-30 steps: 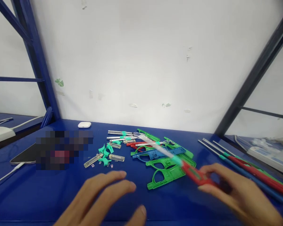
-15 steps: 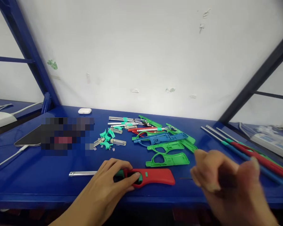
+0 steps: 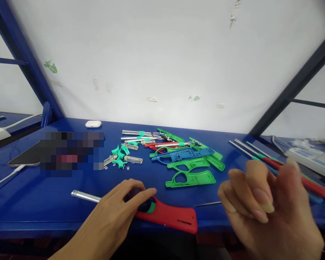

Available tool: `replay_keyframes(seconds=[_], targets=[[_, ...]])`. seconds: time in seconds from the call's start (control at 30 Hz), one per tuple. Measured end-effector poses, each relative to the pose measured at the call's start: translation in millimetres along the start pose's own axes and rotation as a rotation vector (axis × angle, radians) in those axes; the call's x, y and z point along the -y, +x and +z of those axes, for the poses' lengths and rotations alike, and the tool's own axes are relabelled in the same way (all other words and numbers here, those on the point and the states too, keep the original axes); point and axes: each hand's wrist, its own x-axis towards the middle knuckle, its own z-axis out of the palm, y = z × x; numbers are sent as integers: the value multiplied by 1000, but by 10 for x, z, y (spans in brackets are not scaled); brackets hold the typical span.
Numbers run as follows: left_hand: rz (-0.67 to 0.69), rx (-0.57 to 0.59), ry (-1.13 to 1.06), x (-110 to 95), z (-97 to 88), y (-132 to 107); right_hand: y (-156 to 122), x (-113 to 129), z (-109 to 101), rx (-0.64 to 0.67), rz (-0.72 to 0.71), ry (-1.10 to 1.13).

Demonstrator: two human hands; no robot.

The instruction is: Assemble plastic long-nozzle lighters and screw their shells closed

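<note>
My left hand [image 3: 119, 209] is closed around the trigger-loop area of a red utility lighter [image 3: 173, 216], its silver tube [image 3: 85, 196] pointing left and its handle pointing right. A green trigger [image 3: 151, 207] shows in the loop beside my thumb. On the handle's upturned side is a dark slot. My right hand [image 3: 268, 209] is raised at the right, palm toward me, fingers loosely curled and thumb apart, with nothing visible in it. Beyond it, a thin metal rod [image 3: 207, 204] lies on the table, its right end hidden by that hand.
Green half-shells [image 3: 191, 178] and a blue half-shell [image 3: 178, 155] lie mid-table. Silver tubes with wires [image 3: 138, 138], green triggers [image 3: 120, 153] and clear fuel tanks [image 3: 133, 159] are farther left. Several assembled lighters [image 3: 308, 184] rest at the right. A phone [image 3: 27, 155] and white case [image 3: 93, 124] are left.
My left hand has turned the red lighter, its handle swinging toward the table's front edge and the slotted side now showing. My right hand's thumb and fingers have moved apart.
</note>
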Motion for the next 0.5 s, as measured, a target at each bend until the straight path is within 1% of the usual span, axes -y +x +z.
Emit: replay_keyframes(seconds=[0.13,0.3,0.37,0.5], targets=[[-5,13,-8,0,-7,26,-27,-37,25,40,60,-5],[-15,41,1,-13,2,18,-11,-117,38,129,185,-113],[-28,48,12,-19,9,11,9,-117,29,135,223,-137],[-54,68,21,-13,21,1,51,-79,-11,153,237,-164]])
